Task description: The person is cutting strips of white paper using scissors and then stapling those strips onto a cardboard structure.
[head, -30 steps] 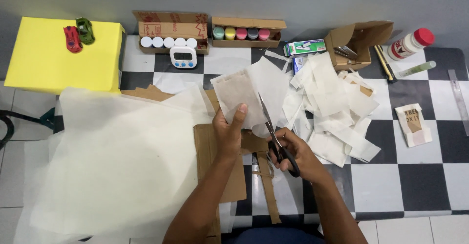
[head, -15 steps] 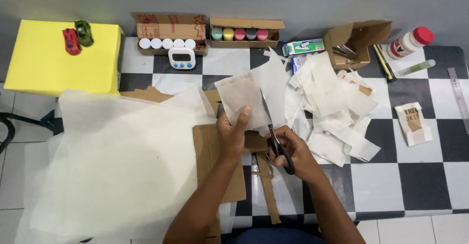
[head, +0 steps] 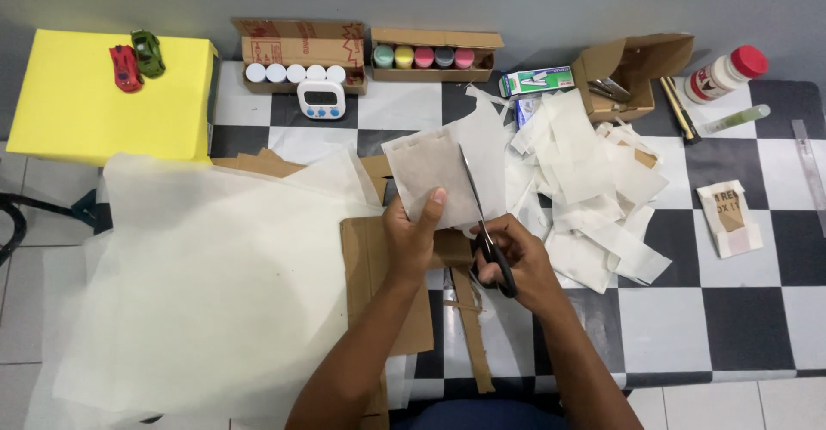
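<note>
My left hand (head: 414, 239) grips the lower edge of a pale rectangular paper piece (head: 428, 172), thumb on top. My right hand (head: 516, 262) holds black-handled scissors (head: 483, 223) by the loops. Their blades point up and away along the right side of that piece, which still joins a wider translucent sheet (head: 489, 142). Both hands hover over brown cardboard pieces (head: 370, 266) on the black-and-white checkered table (head: 740, 309).
A large translucent sheet (head: 206, 284) covers the left. A heap of cut paper scraps (head: 594, 197) lies right of the scissors. At the back stand a yellow box (head: 95, 103) with two toy cars, paint-pot boxes (head: 297, 55), a small timer (head: 321, 98), an open carton (head: 632, 68), a glue bottle (head: 723, 73).
The view has shifted slightly. Both hands stay at the paper, and the scissor blades have crept a little farther up its right edge.
</note>
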